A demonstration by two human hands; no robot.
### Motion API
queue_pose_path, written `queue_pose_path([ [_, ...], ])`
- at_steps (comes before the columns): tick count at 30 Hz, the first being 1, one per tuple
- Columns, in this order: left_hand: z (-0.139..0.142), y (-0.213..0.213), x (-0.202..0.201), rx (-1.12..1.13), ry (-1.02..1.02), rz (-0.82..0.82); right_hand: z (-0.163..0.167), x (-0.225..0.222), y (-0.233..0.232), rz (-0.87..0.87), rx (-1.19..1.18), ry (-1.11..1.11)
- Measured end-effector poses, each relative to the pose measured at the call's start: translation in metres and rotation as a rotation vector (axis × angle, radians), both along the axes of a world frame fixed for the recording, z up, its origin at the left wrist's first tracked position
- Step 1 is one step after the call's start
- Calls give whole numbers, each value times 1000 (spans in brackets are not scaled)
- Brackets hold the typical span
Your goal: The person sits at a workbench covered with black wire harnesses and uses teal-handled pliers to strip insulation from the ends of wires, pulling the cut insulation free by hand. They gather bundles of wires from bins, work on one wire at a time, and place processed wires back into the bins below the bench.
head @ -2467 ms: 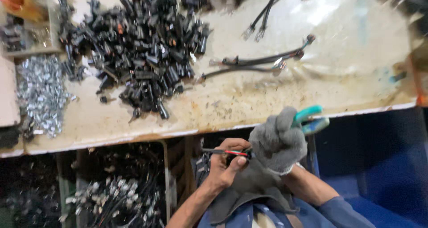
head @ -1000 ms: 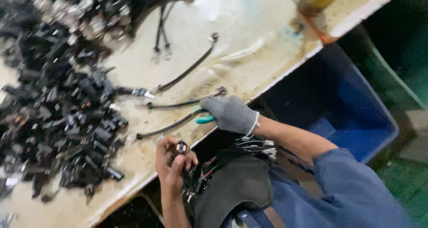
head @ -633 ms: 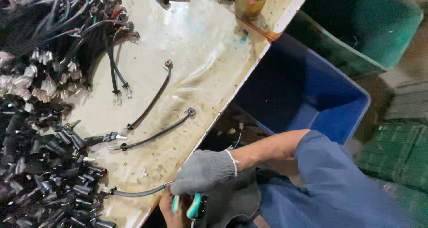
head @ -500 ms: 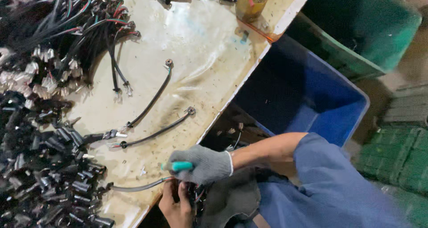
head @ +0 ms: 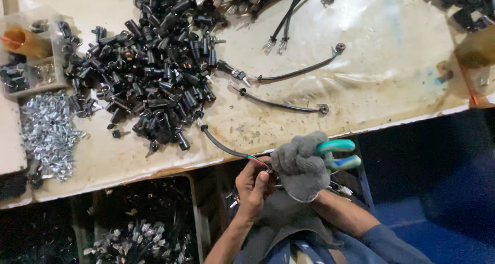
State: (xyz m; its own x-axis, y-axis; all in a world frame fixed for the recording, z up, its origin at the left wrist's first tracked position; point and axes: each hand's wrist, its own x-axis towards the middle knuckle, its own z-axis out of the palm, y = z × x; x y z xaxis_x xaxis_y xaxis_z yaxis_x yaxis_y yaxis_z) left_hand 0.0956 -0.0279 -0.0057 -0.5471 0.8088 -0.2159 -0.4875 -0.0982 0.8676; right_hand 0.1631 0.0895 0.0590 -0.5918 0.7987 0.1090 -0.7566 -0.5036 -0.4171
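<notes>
Workbench (head: 361, 88) swung level again; gloved right hand (head: 301, 166) raised pliers (head: 337, 154).

Plier (head: 337, 154) jaws hidden by gloved right hand (head: 301, 166); cable (head: 227, 148) tip obscured.

No labels, signs or screens in view. Only packaging-like item: small clear plastic tray (head: 32, 63) at bench's far left edge, w/ small dark parts inside, above the pile of silver clips (head: 49, 135).

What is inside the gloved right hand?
The right hand is closed around pliers with teal handles sticking out; the pliers' nose is hidden by the glove. The left hand pinches the cable.
</notes>
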Motion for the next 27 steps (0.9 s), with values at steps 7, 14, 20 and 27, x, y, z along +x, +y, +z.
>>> queue_pose_path([
  [7, 28, 3, -22, 140, 408, -213, 32, 14, 21, -30, -146, 134],
  [14, 46, 13, -27, 44, 499, -277, 35, 27, 36, 49, -55, 51],
  [20, 40, 11, -23, 76, 568, -258, 28, 29, 30, 106, 38, 38],
  [27, 29, 21, -15, -47, 702, -396, -2, 27, 56, 252, -14, -189],
])
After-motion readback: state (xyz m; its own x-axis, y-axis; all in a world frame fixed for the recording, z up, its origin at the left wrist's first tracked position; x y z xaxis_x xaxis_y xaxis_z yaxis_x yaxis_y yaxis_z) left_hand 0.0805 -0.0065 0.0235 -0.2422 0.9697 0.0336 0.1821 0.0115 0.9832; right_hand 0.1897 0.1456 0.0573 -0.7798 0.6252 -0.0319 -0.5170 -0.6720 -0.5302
